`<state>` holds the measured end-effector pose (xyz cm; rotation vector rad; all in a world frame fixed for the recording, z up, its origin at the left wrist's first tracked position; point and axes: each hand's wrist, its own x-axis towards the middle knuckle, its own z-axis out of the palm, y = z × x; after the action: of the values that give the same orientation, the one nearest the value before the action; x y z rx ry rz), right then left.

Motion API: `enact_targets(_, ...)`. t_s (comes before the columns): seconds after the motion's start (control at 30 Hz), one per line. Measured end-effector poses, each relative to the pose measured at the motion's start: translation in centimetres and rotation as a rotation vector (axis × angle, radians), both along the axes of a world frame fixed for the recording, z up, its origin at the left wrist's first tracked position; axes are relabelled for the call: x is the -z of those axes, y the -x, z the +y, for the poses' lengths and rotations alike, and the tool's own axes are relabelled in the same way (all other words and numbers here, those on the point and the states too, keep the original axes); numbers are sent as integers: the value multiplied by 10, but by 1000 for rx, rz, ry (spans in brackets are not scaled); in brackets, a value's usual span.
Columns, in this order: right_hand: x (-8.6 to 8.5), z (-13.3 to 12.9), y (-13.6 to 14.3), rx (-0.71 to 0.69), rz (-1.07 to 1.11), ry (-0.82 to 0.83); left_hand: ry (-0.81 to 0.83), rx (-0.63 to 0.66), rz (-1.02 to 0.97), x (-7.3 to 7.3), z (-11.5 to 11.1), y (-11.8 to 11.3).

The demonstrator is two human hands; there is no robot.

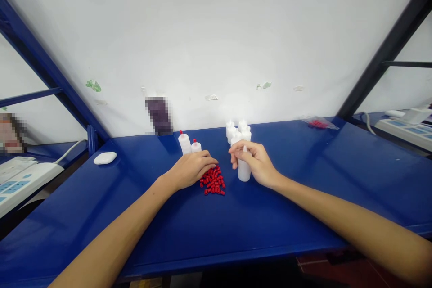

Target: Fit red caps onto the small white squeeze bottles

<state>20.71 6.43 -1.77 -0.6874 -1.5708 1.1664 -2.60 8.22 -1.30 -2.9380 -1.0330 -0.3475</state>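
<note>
My right hand (259, 162) is closed around a white dropper bottle (244, 172), its thumb lying across the upper part. The bottle stands upright, with its bare pointed nozzle showing above the thumb. Over a loose pile of small red caps (213, 183) is my left hand (194, 167), fingers bent together and their tips touching the top edge of the pile. Whether a cap is pinched there is hidden. Just behind that hand stand two white bottles with red caps on, a taller-looking one (184, 143) and one partly covered (196, 146).
Several uncapped white bottles (232, 133) stand in a group near the wall, behind my right hand. A clear bag with red caps (319, 123) lies at the back right of the blue table (209, 234). On the left lies a white rounded case (105, 158); a blurred dark rectangle (160, 116) is at the wall.
</note>
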Motion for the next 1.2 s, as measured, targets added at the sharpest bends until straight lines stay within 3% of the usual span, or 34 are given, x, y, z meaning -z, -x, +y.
enact_targets(0.13, 5, 2, 3, -237, -51, 107, 12, -47, -30, 2, 0, -9)
enact_targets(0.23, 6, 4, 4, -311, -59, 138, 33, -85, -55, 5, 1, -13)
enact_targets(0.37, 5, 4, 4, -286, -71, 131, 20, -95, -136, 7, -2, -16)
enact_targets(0.57, 4, 0, 5, -197, -163, 21, -175, 14, -673, -2, -21, -33)
enact_targets(0.63, 3, -2, 6, -199, -188, -9, -199, 40, -758, -4, -28, -40)
enact_targets(0.93, -6, -12, 12, -208, -272, -49, -282, 88, -785, 6, -33, -44)
enact_targets(1.2, -6, -17, 13, -227, -324, -99, -214, 124, -837, 4, -37, -47)
